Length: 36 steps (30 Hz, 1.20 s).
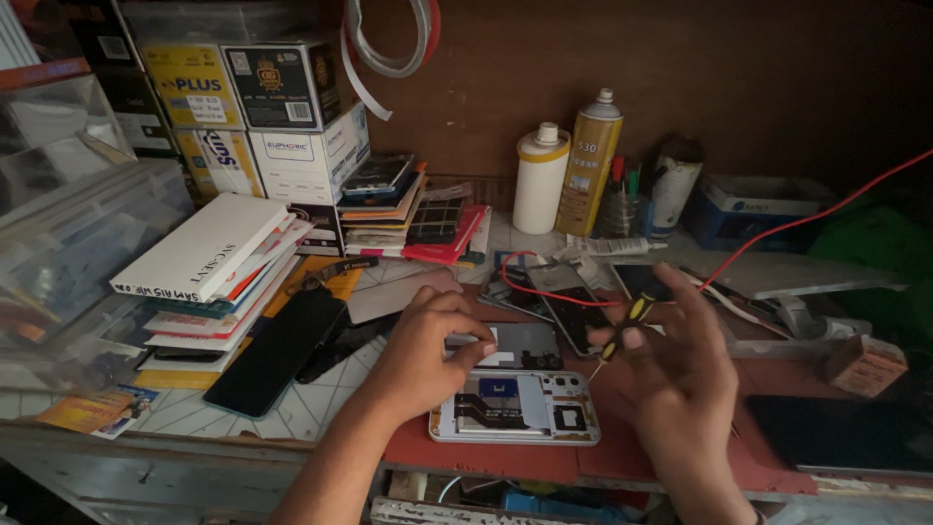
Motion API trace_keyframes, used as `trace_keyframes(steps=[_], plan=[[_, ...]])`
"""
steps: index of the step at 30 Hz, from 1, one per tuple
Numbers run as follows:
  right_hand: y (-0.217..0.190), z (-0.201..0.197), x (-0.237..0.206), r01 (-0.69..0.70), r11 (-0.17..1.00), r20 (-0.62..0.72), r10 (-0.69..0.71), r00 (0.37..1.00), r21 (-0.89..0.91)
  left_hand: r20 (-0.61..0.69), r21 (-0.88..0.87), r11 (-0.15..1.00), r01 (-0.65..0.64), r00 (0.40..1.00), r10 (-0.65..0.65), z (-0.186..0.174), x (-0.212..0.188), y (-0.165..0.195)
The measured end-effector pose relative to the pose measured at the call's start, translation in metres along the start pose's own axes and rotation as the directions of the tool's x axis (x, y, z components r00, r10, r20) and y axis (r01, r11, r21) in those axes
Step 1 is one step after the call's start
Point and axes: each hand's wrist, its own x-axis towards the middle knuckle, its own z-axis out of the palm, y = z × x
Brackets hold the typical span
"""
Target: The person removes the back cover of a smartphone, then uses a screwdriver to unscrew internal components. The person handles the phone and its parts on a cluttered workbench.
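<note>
Risk, screws: tiny and loose in an opened phone [515, 406]; likely to roll off the desk [292, 418] edge just below if knocked by either wrist.
Risk, board: bare circuitry and flex cables exposed; a slip of the screwdriver [622, 331] tip could scratch or tear them.
Risk, wire: red wire [544, 292] trailing just behind the right hand; could snag on the tool and drag nearby parts.
Risk, light: dim scene, small parts hard to make out; misplacement easy.
Left hand [428, 345]: fingers [466, 321] curled narrow, tips resting on a grey cover [525, 342] lying just beyond the phone; nothing lifted, only pressed or steadied.
Right hand [671, 374]: fingers spread fairly wide, yet thumb and forefinger pinched around the yellow-and-black screwdriver, held tilted, tip pointing down toward the phone's right end, not touching it.
Phone: open, face down, white frame, lying flat near the front edge of the desk, between both hands.
Nearby: dark phone [277, 355] to the left, stacked boxes [209, 248] behind it, spray can [588, 160] and white bottle [539, 180] at the back.
</note>
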Motion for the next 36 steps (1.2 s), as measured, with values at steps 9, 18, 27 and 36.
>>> trace_keyframes(steps=[9,18,27,36], plan=[[-0.0035,-0.0002,0.0005,-0.016,0.994,-0.014,0.014,1.000,-0.106,0.038,-0.010,0.997,0.074,0.997,-0.074,0.0002,0.0008,0.0012],[-0.0014,0.0022,-0.0009,0.019,0.999,-0.020,-0.018,1.000,0.032,0.013,-0.003,1.000,0.016,1.000,-0.016,0.0003,-0.0009,-0.0011],[-0.0033,0.0034,0.0007,-0.021,1.000,-0.021,0.021,1.000,-0.012,0.024,-0.008,1.000,0.024,0.999,-0.023,0.0004,-0.0004,-0.0004],[-0.0057,0.0030,-0.0005,-0.038,0.998,-0.016,0.037,0.999,-0.050,0.044,0.000,1.000,0.017,0.999,-0.017,0.0015,-0.0007,-0.0013]])
